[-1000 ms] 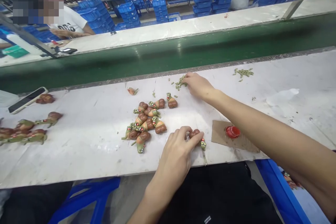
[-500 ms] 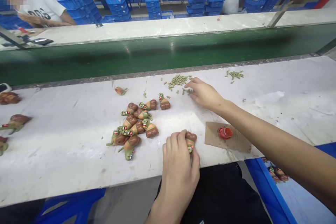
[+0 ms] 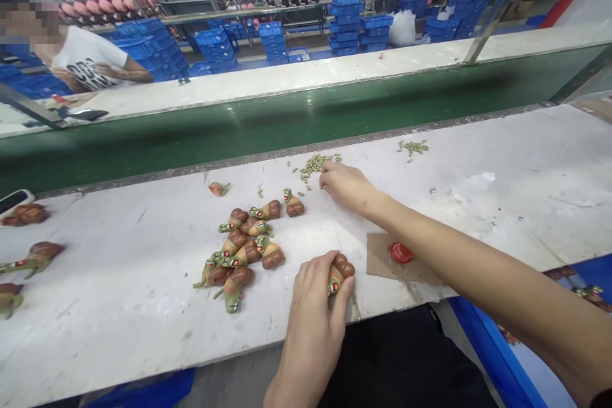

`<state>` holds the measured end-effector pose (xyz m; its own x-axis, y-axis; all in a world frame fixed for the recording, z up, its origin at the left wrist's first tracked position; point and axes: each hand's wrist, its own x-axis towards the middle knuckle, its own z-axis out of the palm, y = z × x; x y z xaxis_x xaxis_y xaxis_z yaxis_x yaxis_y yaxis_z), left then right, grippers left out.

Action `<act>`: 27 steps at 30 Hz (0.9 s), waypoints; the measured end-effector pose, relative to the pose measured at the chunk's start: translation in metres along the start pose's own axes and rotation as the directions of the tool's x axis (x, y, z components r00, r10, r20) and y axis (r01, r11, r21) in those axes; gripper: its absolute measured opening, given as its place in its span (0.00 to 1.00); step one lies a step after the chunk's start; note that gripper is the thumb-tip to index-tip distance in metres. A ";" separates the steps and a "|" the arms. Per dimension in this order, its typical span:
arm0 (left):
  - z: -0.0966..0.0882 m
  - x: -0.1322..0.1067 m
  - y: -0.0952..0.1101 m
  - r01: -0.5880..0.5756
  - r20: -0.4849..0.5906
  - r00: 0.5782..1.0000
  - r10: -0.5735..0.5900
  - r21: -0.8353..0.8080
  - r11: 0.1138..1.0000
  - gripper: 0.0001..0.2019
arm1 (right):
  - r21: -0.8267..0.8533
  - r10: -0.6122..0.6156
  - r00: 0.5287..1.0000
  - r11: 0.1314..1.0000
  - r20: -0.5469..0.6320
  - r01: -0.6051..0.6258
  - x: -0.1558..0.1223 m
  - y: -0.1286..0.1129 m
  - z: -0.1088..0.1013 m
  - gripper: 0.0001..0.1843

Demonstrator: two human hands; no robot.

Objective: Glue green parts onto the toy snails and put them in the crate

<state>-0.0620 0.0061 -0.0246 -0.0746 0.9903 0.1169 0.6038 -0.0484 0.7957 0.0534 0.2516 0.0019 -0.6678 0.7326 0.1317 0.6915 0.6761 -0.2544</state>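
Note:
My left hand (image 3: 313,306) is closed around a small snail-like toy figurine (image 3: 342,271) near the table's front edge. The figurine has a glossy brown, lobed shell and a green and orange body. Farther back, my right hand (image 3: 349,186) is at the near right side of a pile of small green pegs (image 3: 313,164), its fingertips pressed together on the tabletop. Whatever sits between those fingertips is hidden. Left of my hands lies a cluster of similar figurines (image 3: 246,252), one figurine (image 3: 293,204) standing just apart from it.
A red pot (image 3: 400,253) stands on a cardboard piece (image 3: 379,261), under my right forearm. More green pegs (image 3: 414,147) lie farther right. A blue crate (image 3: 497,350) with figurines is at lower right. Beyond the green belt (image 3: 268,118), a person in a white shirt (image 3: 90,60) sits.
My right hand's fingers have come together beside the green pegs. The figurine in my left hand has turned slightly and shows more of its shell. The camera view has tilted up.

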 end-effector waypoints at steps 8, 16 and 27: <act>0.001 0.004 0.024 0.214 -0.026 0.966 -0.257 -0.474 0.854 0.11 | -0.044 0.035 0.998 0.998 0.051 -0.033 -0.023 -0.004 -0.019 0.22; 0.009 0.009 0.020 0.236 -0.026 0.957 -0.288 -0.505 0.830 0.16 | -0.039 0.019 0.995 0.999 0.100 -0.015 -0.029 -0.006 -0.016 0.10; -0.001 0.023 0.035 0.290 0.032 0.928 -0.371 -0.688 0.665 0.16 | 0.355 -0.105 0.986 0.924 -0.127 0.144 -0.110 -0.026 -0.048 0.10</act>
<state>-0.0435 0.0265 0.0064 -0.2675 0.9413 -0.2060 -0.1662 0.1655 0.9721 0.1219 0.1574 0.0400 -0.6967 0.6612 0.2782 0.4447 0.7024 -0.5557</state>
